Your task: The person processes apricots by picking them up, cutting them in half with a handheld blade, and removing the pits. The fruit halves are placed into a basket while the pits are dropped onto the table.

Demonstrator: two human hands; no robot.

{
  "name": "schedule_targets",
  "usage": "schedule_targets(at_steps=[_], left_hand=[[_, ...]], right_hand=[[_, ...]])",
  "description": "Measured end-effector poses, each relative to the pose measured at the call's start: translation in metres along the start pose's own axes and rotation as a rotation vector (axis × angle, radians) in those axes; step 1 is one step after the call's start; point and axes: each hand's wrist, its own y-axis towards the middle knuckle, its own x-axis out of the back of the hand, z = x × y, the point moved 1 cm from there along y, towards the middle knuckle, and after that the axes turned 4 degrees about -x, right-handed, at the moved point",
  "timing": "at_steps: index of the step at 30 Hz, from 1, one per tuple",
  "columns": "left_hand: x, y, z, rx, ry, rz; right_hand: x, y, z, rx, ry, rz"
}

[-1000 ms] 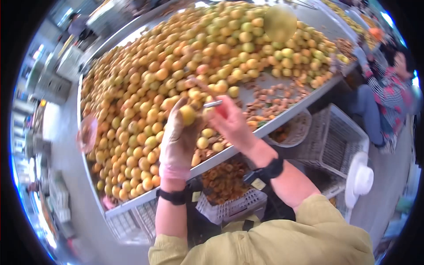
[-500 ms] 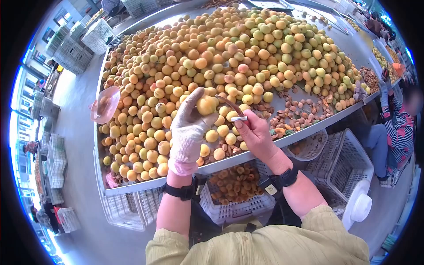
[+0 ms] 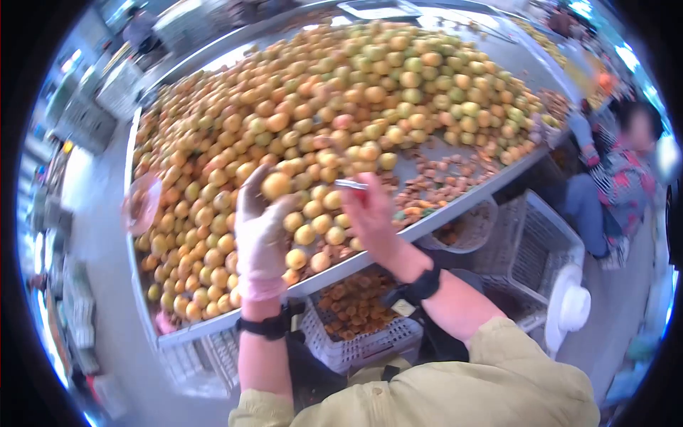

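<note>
Pinching an apricot (image 3: 276,185) tight in the grip of the gloved left hand (image 3: 257,231) above the bench (image 3: 206,326), with the right hand (image 3: 371,213) closed on a small knife (image 3: 351,184) (blurred) just right of the apricot, tip toward it.

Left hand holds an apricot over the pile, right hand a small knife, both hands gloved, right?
Not quite: the head view shows only the left hand gloved, holding the apricot over the pile; the right hand, gripping the small knife, is bare.
</note>
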Motion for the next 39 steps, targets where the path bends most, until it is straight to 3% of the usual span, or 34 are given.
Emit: schedule_targets(at_steps=[2,4,6,8,10,12,16,19,22,26,28,30,35,39], left_hand=[[-0.001,0.0,0.007,0.065,-0.182,0.03],[-0.005,-0.001,0.011,0.033,-0.159,0.027],[-0.002,0.0,0.017,0.051,-0.199,-0.003],[0.017,0.005,0.034,0.171,-0.448,-0.051],[0.005,0.0,0.028,0.267,-0.518,-0.069],[0.001,-0.002,0.029,0.259,-0.394,-0.024],[-0.004,0.0,0.039,0.199,-0.356,-0.081],[-0.002,0.006,0.047,0.192,-0.352,0.044],[-0.021,-0.002,0.04,0.194,-0.276,0.007],[-0.016,0.002,0.052,0.243,-0.329,-0.068],[-0.021,0.001,0.053,0.258,-0.346,-0.069],[-0.018,0.003,0.058,0.282,-0.359,-0.04],[-0.013,0.007,0.076,0.308,-0.359,-0.015],[-0.023,0.0,0.072,0.308,-0.286,-0.032]], right_hand=[[0.006,0.007,-0.014,-0.099,-0.23,-0.026],[0.006,0.006,-0.007,0.06,-0.303,-0.047],[0.008,0.002,-0.006,0.02,-0.147,-0.005],[0.011,0.009,-0.015,-0.09,-0.105,-0.051],[0.015,0.014,-0.013,-0.071,-0.062,-0.122],[0.022,0.012,-0.004,-0.001,-0.14,-0.12],[0.031,0.019,-0.011,-0.226,0.021,-0.139],[0.034,0.015,0.006,-0.056,-0.127,-0.124],[0.036,0.021,-0.005,-0.196,-0.055,-0.14],[0.04,0.017,0.006,-0.054,-0.062,-0.156],[0.041,0.021,-0.002,-0.12,0.015,-0.184],[0.045,0.022,-0.004,-0.063,-0.115,-0.216],[0.05,0.025,-0.007,-0.037,-0.088,-0.308],[0.054,0.021,0.005,0.033,-0.169,-0.221]])
